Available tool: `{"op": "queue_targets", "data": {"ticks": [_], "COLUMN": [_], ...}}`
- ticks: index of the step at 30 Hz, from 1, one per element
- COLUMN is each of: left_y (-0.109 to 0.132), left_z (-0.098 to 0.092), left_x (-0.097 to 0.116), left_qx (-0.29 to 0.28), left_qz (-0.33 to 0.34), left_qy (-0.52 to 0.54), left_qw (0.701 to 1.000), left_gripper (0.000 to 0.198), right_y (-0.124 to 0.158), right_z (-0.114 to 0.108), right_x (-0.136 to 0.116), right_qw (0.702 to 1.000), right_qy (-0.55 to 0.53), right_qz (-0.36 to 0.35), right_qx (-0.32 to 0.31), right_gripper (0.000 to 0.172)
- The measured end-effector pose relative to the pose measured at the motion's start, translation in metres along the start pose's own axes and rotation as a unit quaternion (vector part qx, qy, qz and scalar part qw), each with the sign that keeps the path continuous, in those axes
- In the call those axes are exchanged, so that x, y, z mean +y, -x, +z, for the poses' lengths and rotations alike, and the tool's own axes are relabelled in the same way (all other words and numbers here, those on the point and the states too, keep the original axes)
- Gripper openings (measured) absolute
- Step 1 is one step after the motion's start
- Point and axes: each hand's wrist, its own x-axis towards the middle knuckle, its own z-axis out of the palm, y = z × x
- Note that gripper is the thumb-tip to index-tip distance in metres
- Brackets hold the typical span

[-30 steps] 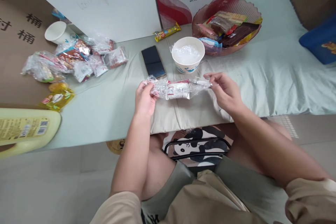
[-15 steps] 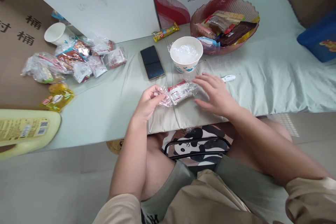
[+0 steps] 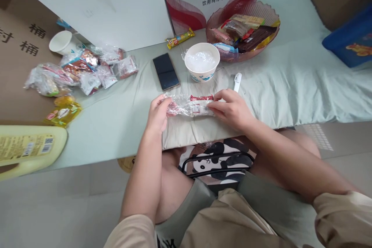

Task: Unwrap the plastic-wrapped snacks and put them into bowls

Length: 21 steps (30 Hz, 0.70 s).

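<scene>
A small, glossy red-and-white rectangular packet (image 3: 199,106) lay between the hands above pale green cloth (image 3: 116,120), its long axis running left to right; the nearer right hand (image 3: 233,110) pinched its right end, while the left hand (image 3: 157,114), fingers closed, gripped crumpled clear plastic film (image 3: 181,103) leftward.

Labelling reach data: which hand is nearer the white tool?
Right. The right hand is just on the wearer's side of the white tool, touching the packet; the left hand is farther left, holding clear wrap.
</scene>
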Motion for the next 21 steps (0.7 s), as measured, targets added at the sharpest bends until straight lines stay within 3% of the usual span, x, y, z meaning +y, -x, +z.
{"op": "queue_targets", "data": {"ticks": [4,8,11,16,19,21], "left_y": [-0.0007,0.0024,0.0019,-0.0011,-0.0022,-0.0032], "left_z": [0.0003,0.0014,0.0008,-0.003,-0.0043,-0.0051], "left_x": [0.0017,0.0023,0.0027,0.0035,0.0042,0.0047], "left_qx": [0.015,-0.056,-0.027,-0.001,0.002,0.013], "left_qz": [0.013,0.037,0.047,0.05,0.048,0.043], "left_qy": [0.022,0.027,0.042,0.044,0.019,0.004], "left_qw": [1.0,0.997,0.998,0.998,0.999,0.999], "left_gripper": [0.02,0.02,0.022,0.023,0.022,0.021], "right_y": [0.0004,0.0013,0.0018,0.0023,0.002,0.0014], "right_z": [-0.0015,0.0022,0.0031,0.0007,0.0003,-0.001], "right_x": [-0.0033,-0.0014,0.0027,0.0031,0.0031,0.0055], "right_qw": [0.997,0.999,0.998,0.994,0.993,0.993], "right_qy": [-0.046,-0.018,0.008,-0.016,-0.051,-0.07], "right_qz": [-0.004,0.034,0.047,0.108,0.098,0.078], "right_qx": [0.067,0.001,-0.043,0.003,-0.029,-0.048], "right_gripper": [0.026,0.032,0.031,0.028,0.037,0.032]}}
